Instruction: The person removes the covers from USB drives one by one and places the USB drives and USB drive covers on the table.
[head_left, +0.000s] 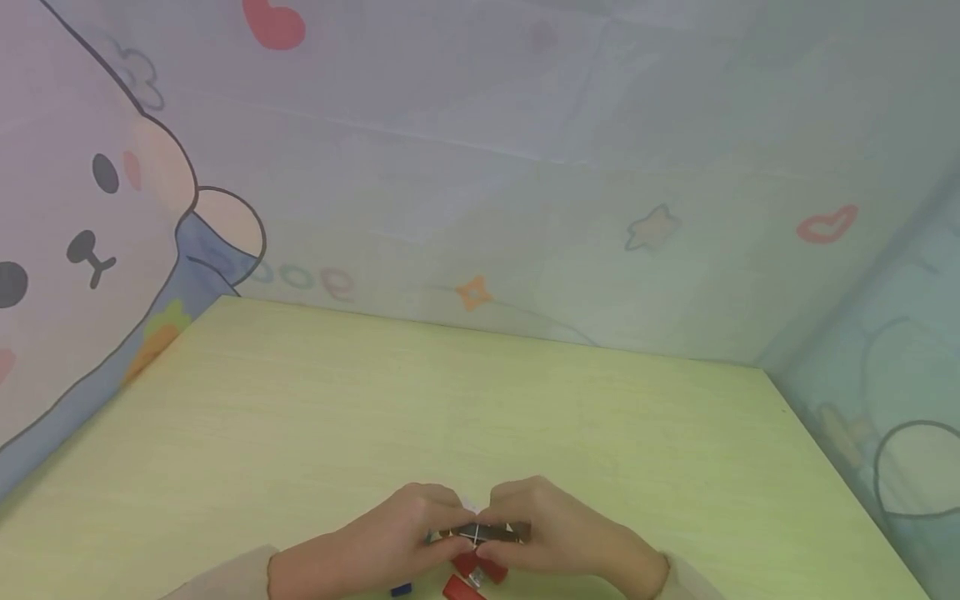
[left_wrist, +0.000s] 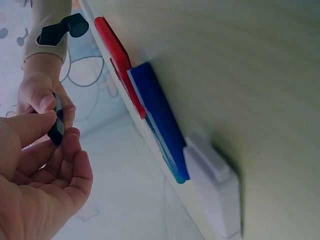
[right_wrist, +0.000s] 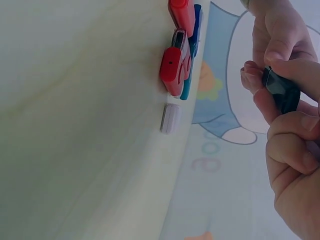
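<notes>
Between left hand [head_left: 397,535] and right hand [head_left: 555,527] is a shiny dark object [right_wrist: 284,92].

- A flat, pale yellow-green bench [head_left: 525,400], faintly streaked, carries the pieces.
- Several glossy red oblong pieces [right_wrist: 172,72] lie clustered on it.
- A dark blue, flat rectangular piece [left_wrist: 159,120] lies beside them.
- A teal piece [left_wrist: 172,167] shows partly near the blue.
- A white, round-edged block [left_wrist: 214,187] lies nearby.
</notes>
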